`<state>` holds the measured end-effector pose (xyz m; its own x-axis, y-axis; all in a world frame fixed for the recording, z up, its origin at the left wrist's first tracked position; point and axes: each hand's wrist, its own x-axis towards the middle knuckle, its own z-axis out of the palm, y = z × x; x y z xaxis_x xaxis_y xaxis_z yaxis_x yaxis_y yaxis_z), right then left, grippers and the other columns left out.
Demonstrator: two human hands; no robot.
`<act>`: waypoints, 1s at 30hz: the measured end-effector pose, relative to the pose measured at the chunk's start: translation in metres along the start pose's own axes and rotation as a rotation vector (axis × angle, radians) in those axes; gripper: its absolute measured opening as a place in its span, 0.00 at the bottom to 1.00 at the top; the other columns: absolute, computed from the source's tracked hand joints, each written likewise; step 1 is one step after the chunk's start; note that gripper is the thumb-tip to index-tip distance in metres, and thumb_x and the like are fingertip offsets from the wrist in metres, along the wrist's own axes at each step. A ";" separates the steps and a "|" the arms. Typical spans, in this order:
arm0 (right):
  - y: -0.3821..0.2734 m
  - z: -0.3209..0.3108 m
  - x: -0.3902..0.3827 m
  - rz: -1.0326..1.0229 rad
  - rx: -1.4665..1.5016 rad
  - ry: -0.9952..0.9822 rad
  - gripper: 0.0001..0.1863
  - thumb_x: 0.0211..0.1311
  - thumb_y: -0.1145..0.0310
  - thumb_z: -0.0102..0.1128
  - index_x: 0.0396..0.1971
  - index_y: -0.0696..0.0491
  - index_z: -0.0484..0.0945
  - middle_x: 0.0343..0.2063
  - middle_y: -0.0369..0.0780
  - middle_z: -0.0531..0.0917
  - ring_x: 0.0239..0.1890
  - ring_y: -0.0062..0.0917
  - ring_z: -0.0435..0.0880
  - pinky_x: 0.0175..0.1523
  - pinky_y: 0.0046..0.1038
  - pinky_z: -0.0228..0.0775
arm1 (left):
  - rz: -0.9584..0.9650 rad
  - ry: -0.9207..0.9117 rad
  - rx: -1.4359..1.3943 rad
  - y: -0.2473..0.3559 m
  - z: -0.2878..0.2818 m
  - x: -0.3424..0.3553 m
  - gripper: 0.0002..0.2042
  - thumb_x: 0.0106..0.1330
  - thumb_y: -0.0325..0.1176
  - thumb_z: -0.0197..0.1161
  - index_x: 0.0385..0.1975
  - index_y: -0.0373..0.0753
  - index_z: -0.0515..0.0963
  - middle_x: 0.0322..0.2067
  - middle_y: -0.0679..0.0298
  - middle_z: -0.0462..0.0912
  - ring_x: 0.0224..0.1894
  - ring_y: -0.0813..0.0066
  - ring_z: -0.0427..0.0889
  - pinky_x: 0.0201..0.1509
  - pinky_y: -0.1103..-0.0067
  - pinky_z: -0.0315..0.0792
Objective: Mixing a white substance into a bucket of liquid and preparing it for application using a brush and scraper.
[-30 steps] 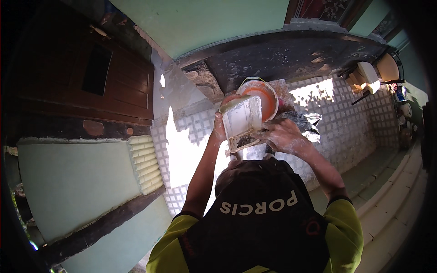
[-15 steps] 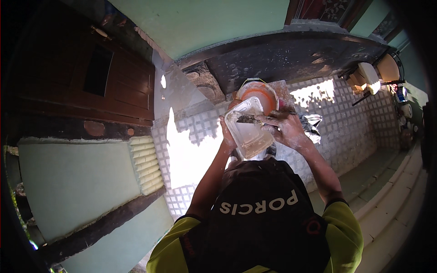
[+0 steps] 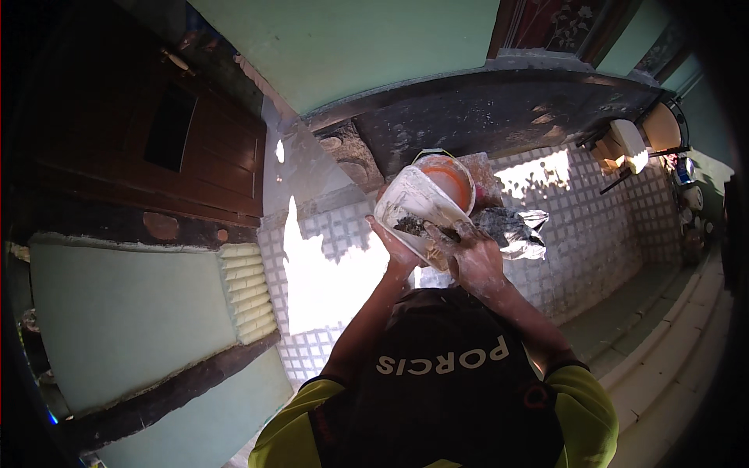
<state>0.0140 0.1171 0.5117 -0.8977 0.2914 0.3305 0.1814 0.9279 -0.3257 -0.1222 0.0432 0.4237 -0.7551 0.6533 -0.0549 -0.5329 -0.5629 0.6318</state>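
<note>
My left hand (image 3: 396, 248) grips a white plastic tub (image 3: 425, 191) from its left side and below. The tub is tilted and smeared with pale, dried material. My right hand (image 3: 476, 261), dusted white, reaches over the near right part of the tub with its fingers bent inward. By those fingertips lies a dark grey, speckled patch (image 3: 409, 224). Whether it is a tool's blade or a lump of material I cannot tell, and what the fingers hold is hidden. Just beyond the tub stands an orange-lined bucket (image 3: 452, 175), partly covered by it.
A crumpled black-and-silver bag (image 3: 519, 232) lies on the tiled floor (image 3: 577, 265) right of the bucket. A dark low wall (image 3: 484, 109) runs behind. A brown door (image 3: 211, 148) is at left; chairs (image 3: 624, 144) stand far right.
The tub has come nearer my body and turned, its inside more visible. My right hand has moved down and left, further over the tub. More of the crumpled bag shows now.
</note>
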 end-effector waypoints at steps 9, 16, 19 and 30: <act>-0.008 -0.019 0.002 0.264 -0.017 -0.022 0.23 0.55 0.68 0.58 0.53 0.40 0.78 0.38 0.47 0.81 0.35 0.39 0.83 0.37 0.38 0.78 | 0.272 -0.038 0.215 0.015 0.000 0.008 0.43 0.62 0.74 0.31 0.66 0.42 0.53 0.61 0.58 0.62 0.63 0.61 0.64 0.67 0.63 0.60; -0.012 -0.002 0.008 0.329 0.021 -0.076 0.20 0.57 0.67 0.57 0.51 0.39 0.79 0.34 0.45 0.81 0.29 0.38 0.83 0.32 0.37 0.77 | 0.393 -0.039 0.437 0.023 0.001 0.009 0.46 0.60 0.75 0.37 0.62 0.36 0.55 0.56 0.56 0.66 0.60 0.64 0.67 0.64 0.66 0.63; -0.010 0.015 0.001 0.252 -0.012 0.065 0.20 0.55 0.68 0.57 0.50 0.39 0.80 0.36 0.45 0.80 0.30 0.38 0.82 0.32 0.36 0.76 | 0.426 0.025 0.470 0.021 0.001 0.012 0.45 0.61 0.74 0.38 0.62 0.36 0.55 0.56 0.55 0.65 0.59 0.64 0.67 0.63 0.67 0.63; -0.007 0.014 0.010 0.243 -0.153 0.146 0.26 0.44 0.72 0.61 0.48 0.41 0.82 0.39 0.45 0.79 0.37 0.38 0.80 0.40 0.37 0.75 | 0.474 0.085 0.413 0.019 0.002 0.010 0.42 0.63 0.70 0.43 0.63 0.36 0.54 0.55 0.56 0.66 0.58 0.64 0.68 0.61 0.68 0.63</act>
<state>-0.0018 0.1102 0.5054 -0.7553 0.5292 0.3866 0.4521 0.8478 -0.2771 -0.1391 0.0402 0.4368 -0.9097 0.3291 0.2531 0.0449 -0.5281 0.8480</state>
